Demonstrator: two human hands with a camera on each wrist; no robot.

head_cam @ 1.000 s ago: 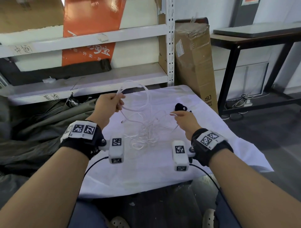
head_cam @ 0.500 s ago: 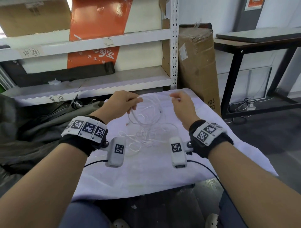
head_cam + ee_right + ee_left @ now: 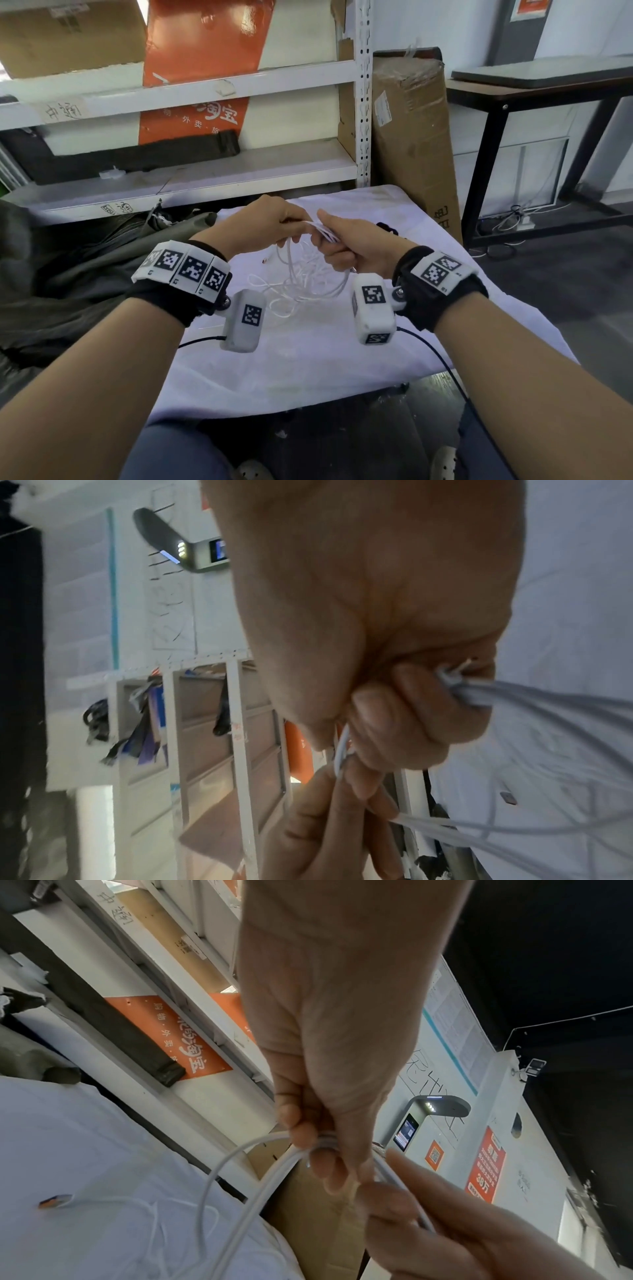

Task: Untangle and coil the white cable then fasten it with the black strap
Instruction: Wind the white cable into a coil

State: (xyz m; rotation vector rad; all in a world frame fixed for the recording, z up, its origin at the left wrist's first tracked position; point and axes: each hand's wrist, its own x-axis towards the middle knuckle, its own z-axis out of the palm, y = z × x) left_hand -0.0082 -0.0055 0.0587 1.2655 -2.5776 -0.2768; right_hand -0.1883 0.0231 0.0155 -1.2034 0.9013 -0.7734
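Note:
Both hands meet above the white cloth (image 3: 308, 363) and hold a bundle of strands of the white cable (image 3: 297, 274). My left hand (image 3: 291, 224) pinches the gathered strands (image 3: 260, 1185) between thumb and fingers. My right hand (image 3: 329, 240) grips the same bundle (image 3: 514, 696) just beside it, fingers curled round it. Loose, tangled loops hang down onto the cloth below the hands. One cable end with an orange plug (image 3: 56, 1201) lies on the cloth. The black strap (image 3: 387, 228) lies on the cloth behind my right hand, mostly hidden.
A white metal shelf (image 3: 205, 171) stands behind the cloth-covered table. A tall cardboard box (image 3: 411, 144) leans at the back right, beside a black-framed table (image 3: 548, 92). Grey-green fabric (image 3: 68, 260) is piled at the left.
My right hand has risen and moved left until it meets my left hand. It now grips the gathered strands with the left instead of pinching a single strand apart.

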